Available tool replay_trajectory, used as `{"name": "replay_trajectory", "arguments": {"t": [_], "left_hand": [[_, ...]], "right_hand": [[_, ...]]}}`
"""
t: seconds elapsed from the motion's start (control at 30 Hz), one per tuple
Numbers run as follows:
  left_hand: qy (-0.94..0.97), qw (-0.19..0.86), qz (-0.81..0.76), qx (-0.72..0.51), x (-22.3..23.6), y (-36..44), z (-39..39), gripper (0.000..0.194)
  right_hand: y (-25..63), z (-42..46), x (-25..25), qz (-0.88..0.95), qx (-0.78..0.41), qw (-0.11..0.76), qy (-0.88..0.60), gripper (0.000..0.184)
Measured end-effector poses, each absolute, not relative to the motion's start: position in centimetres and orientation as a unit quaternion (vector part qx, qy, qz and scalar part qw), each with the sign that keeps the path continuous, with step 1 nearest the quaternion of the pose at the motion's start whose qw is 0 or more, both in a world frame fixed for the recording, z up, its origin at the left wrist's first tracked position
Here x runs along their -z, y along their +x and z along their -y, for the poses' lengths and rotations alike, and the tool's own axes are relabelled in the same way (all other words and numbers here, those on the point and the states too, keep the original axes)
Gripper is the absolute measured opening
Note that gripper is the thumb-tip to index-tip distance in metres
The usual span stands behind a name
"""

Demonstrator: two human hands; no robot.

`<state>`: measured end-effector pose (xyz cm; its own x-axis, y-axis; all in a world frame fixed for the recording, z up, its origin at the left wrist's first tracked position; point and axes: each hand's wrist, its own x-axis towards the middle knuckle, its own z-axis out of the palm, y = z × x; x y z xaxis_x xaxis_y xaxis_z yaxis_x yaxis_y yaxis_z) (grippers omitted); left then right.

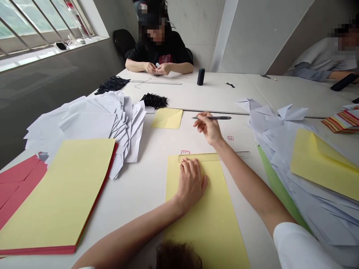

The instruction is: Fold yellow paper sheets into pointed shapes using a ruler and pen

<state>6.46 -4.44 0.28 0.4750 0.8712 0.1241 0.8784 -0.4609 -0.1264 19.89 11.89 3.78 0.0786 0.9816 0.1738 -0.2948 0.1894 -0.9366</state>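
Note:
A yellow sheet of paper (210, 220) lies lengthwise in front of me on the white table (134, 201). Across its far edge rests a clear ruler (211, 156), which sticks out past the sheet on the right. My left hand (192, 181) lies palm down on the sheet, fingers stretched forward, the fingertips touching the ruler. Beyond the ruler, my right hand (208, 127) is raised over the table and holds a dark pen (223, 117) between thumb and fingers. The pen lies nearly level, apart from the paper.
Left of me are a yellow-topped stack (61, 190), red sheets (19, 177) and piled white paper (89, 119). More white paper (316, 213) lies right, with a yellow envelope (322, 164) on top. Black cord bundles (154, 100) and a thread spool (201, 77) stand ahead; two people sit beyond.

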Motion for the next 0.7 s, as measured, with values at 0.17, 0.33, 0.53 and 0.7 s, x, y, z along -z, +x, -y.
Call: {"name": "replay_trajectory", "arguments": {"t": [0.17,0.33,0.53,0.7], "left_hand": [[-0.854,0.097,0.511,0.018,-0.3,6.5,4.3,0.064],[-0.855,0.108,0.508,0.004,-0.5,6.6,4.3,0.065],[-0.856,0.105,0.507,0.009,-0.8,6.6,4.5,0.065],[-0.853,0.118,0.508,0.023,-0.9,6.5,4.7,0.063]], "right_hand": [[25.8,-7.9,-6.1,0.486,-0.428,0.619,-0.444,0.032],[29.0,-2.2,-4.4,0.552,-0.323,0.532,-0.554,0.026],[30.3,2.5,-0.4,0.680,-0.174,0.384,-0.600,0.029],[29.8,3.7,2.3,0.740,-0.110,0.334,-0.573,0.035]]}}
